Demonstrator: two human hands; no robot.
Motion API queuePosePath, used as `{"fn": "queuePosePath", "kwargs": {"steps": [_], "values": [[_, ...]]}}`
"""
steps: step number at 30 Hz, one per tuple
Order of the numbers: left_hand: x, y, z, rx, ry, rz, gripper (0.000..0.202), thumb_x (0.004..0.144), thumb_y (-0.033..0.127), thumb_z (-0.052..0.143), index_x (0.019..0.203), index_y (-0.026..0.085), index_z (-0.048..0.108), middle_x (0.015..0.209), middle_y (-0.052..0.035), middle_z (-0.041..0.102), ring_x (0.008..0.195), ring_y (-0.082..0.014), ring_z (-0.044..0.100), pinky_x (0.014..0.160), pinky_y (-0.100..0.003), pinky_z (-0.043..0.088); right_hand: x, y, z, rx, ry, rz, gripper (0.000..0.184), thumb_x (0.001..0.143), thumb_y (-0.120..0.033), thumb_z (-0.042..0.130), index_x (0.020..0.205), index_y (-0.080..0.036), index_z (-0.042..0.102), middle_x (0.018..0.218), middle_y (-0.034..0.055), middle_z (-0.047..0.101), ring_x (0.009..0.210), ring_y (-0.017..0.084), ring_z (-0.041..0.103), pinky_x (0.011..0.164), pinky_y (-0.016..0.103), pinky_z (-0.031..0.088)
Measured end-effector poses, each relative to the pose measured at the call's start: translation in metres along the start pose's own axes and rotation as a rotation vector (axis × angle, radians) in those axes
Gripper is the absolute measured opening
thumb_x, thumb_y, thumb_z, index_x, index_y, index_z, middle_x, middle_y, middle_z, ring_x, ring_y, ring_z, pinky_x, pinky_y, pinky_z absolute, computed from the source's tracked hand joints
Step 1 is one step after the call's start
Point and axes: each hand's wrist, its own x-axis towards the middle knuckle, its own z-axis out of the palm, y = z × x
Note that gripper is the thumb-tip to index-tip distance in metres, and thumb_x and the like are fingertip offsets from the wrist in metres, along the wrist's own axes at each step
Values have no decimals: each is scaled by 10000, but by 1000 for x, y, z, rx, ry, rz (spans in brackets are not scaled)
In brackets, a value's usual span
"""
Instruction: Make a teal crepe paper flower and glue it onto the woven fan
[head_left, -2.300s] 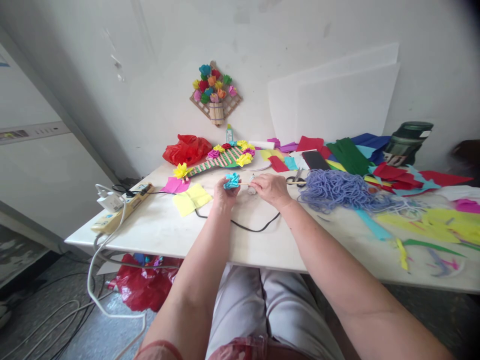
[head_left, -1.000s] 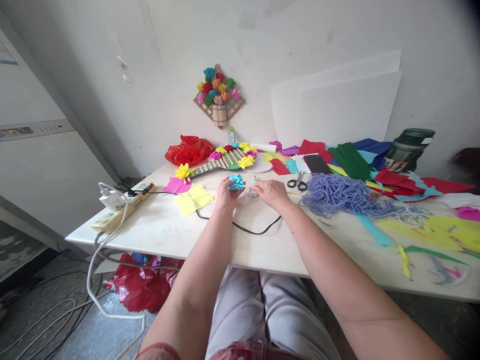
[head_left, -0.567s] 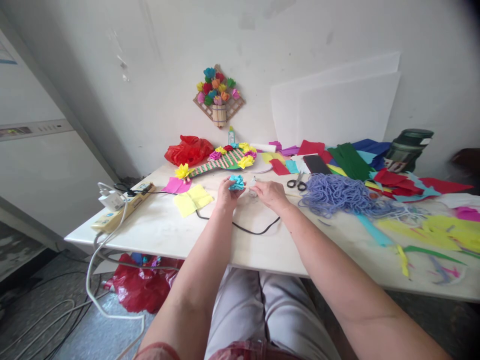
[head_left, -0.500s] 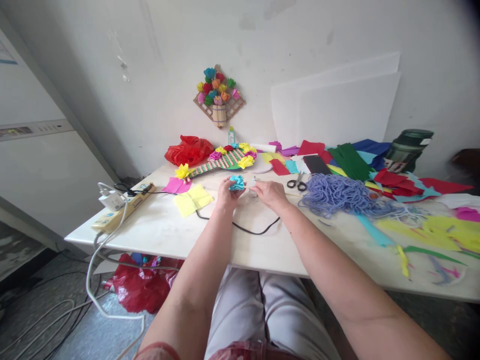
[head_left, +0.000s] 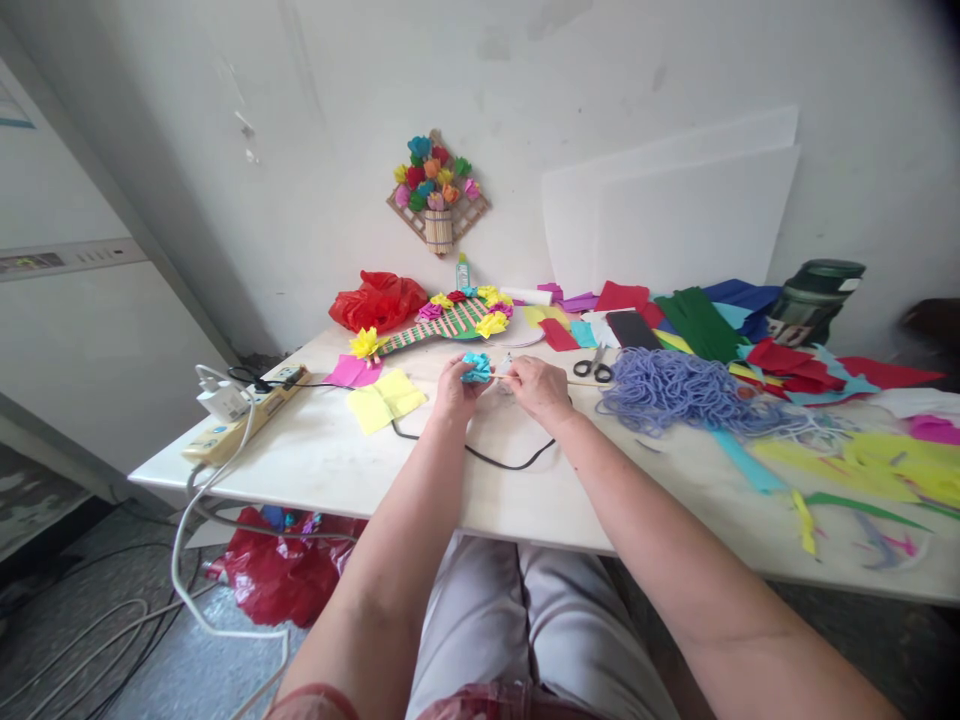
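Above the middle of the table, my left hand [head_left: 454, 390] is closed around a turquoise paper flower [head_left: 476, 367], its ruffled petals showing past the fingers. My right hand [head_left: 538, 385] pinches a thin wooden stick [head_left: 500, 376] that runs toward the flower. Whether the stick's tip touches the flower I cannot make out. Beyond both hands lies a green paddle-shaped board [head_left: 435, 325] with striped rows and yellow, red and purple paper flowers. Yellow paper squares [head_left: 386, 398] lie left of my left hand.
Scissors [head_left: 592, 370] and tangled lilac yarn [head_left: 671, 390] lie to the right, with coloured crepe paper [head_left: 701, 322] and a dark green bottle [head_left: 814, 302] behind. A power strip [head_left: 244, 420] sits at the left edge. A black cable [head_left: 502, 464] loops in front of my hands.
My right hand has shifted slightly, and more of the stick shows between the hands. The flower has turned a little in my left hand.
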Motion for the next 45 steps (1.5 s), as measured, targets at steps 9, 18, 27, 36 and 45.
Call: {"fn": "queuePosePath", "kwargs": {"steps": [9, 18, 27, 36, 45], "values": [[1, 1, -1, -26, 29, 18, 279, 636, 106, 588, 873, 208, 479, 734, -6, 667, 651, -189, 685, 626, -294, 542, 0, -2, -5, -99, -141, 10, 349, 954, -413, 382, 995, -232, 677, 983, 58, 728, 870, 200, 647, 631, 281, 323], [2, -3, -1, -57, 8, 87, 292, 609, 110, 598, 853, 212, 475, 696, 19, 632, 675, -193, 684, 724, -355, 556, 0, -2, -8, -121, -210, 22, 408, 963, -424, 318, 1060, -246, 673, 965, 88, 731, 848, 207, 659, 656, 283, 357], [0, -3, 0, -8, -67, 92, 360, 605, 104, 593, 924, 224, 477, 717, 12, 639, 769, -216, 697, 749, -365, 552, 2, 6, 2, 81, -135, 53, 332, 887, -499, 468, 949, -275, 706, 883, 35, 747, 869, 206, 662, 665, 274, 394], [0, 6, -3, -19, -150, -94, 244, 640, 181, 508, 858, 121, 602, 817, -100, 694, 785, -228, 685, 737, -345, 560, 2, 11, 2, 77, -76, 67, 337, 863, -512, 492, 865, -268, 724, 813, 31, 736, 770, 187, 644, 612, 262, 358], [5, 11, -8, 228, -110, -111, 111, 635, 163, 559, 738, 135, 589, 650, -60, 658, 577, -171, 639, 634, -312, 554, 3, 15, -6, 72, -112, 87, 297, 846, -491, 530, 868, -280, 737, 829, 23, 743, 785, 181, 650, 628, 258, 370]]}}
